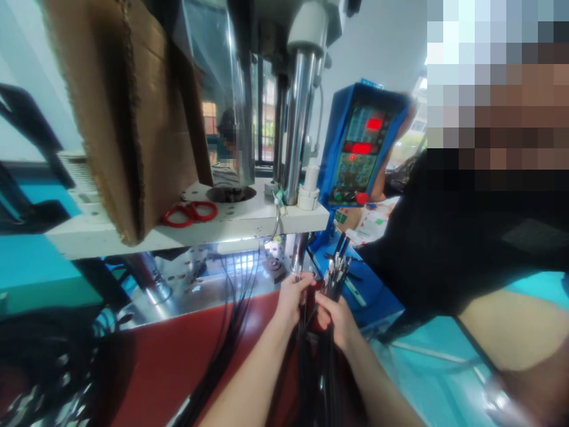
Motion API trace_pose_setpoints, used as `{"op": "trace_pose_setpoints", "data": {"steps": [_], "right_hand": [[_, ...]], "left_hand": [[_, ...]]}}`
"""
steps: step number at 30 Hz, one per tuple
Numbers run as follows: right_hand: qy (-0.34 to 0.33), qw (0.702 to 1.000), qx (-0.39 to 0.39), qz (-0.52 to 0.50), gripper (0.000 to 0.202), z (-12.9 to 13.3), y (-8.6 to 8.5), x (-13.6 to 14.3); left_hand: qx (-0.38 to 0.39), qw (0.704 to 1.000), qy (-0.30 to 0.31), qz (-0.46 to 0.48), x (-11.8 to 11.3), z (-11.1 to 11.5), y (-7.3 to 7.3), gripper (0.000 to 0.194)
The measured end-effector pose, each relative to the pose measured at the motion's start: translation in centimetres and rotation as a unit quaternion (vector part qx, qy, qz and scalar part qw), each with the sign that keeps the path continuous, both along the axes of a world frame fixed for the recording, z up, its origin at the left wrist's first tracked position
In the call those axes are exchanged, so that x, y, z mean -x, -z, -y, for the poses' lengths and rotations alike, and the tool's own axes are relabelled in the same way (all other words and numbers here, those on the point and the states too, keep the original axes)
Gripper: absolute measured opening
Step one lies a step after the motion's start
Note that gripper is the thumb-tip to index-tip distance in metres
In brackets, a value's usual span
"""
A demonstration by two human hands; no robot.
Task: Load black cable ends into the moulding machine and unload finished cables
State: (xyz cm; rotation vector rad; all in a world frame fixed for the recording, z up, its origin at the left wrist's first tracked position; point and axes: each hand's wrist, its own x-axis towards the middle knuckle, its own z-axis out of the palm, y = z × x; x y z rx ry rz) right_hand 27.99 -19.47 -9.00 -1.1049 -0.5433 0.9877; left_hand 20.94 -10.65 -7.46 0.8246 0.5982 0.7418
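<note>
My right hand is closed around a bundle of black cables. Their metal connector ends stick up above my fingers, and the black lengths hang down between my forearms. Just to the left, my left hand is closed in a pinch on one or more black cables at the side of the bundle; the fingers partly hide what they grip. Both hands are close together above the red surface, in front of the machine's lower metal plate. More black cables run from that plate toward me, apart from my hands.
The machine's white platform carries red-handled scissors and a cardboard piece. A blue control box with red displays stands right of the steel columns. A person in black is close on my right. Dark coiled cables lie at left.
</note>
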Motion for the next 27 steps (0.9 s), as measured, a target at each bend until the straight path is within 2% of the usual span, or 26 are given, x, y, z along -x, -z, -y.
{"op": "trace_pose_setpoints", "data": {"steps": [15, 27], "right_hand": [[-0.021, 1.000, 0.006, 0.013, 0.026, 0.0, 0.0, 0.2], [-0.036, 0.999, -0.003, 0.008, 0.029, -0.5, 1.2, -0.1]], "left_hand": [[-0.014, 0.999, 0.029, 0.017, -0.2, 0.5, -0.2, 0.031], [-0.018, 0.999, 0.031, 0.024, -0.1, 0.6, -0.5, 0.031]]}}
